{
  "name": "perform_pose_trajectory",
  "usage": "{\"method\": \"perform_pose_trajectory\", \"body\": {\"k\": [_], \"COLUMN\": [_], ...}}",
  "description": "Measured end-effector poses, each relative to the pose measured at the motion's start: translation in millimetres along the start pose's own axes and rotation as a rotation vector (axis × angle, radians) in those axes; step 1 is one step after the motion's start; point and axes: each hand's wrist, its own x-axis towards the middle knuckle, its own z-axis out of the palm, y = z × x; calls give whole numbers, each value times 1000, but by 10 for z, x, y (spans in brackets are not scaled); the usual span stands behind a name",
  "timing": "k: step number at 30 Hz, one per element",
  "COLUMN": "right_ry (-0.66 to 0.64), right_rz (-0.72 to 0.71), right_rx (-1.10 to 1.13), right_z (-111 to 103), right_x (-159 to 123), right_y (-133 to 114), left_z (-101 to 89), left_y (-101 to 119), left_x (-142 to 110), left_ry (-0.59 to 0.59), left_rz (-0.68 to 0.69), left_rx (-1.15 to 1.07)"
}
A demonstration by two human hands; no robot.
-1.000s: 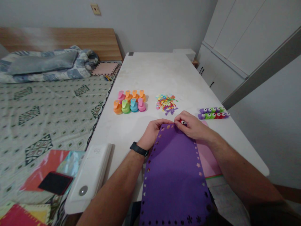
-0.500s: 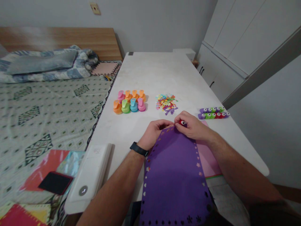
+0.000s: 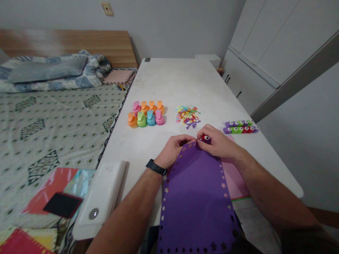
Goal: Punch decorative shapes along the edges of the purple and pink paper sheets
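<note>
Left hand (image 3: 173, 150) pinches the light, floppy purple foam sheet (image 3: 196, 197) by its edge; right hand (image 3: 217, 143) apparently grips a red craft punch (image 3: 206, 138) there.

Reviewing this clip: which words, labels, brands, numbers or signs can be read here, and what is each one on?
Nothing can be read for certain.
Small mark on the white plastic device: too blurred to read.
Round grey button on that device: tiny symbol, too blurred to read.
Dark tag at the far corner of the white table: too small to read.
</note>
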Motion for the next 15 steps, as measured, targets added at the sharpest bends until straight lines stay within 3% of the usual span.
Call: {"method": "perform_pose_trajectory", "body": {"k": [15], "right_ry": [19], "right_rz": [-49], "right_rx": [26], "right_z": [28], "right_x": [13], "right_y": [3], "left_z": [18], "left_y": [62], "left_x": [-18], "left_ry": [27], "left_rz": [34], "left_rx": [74]}}
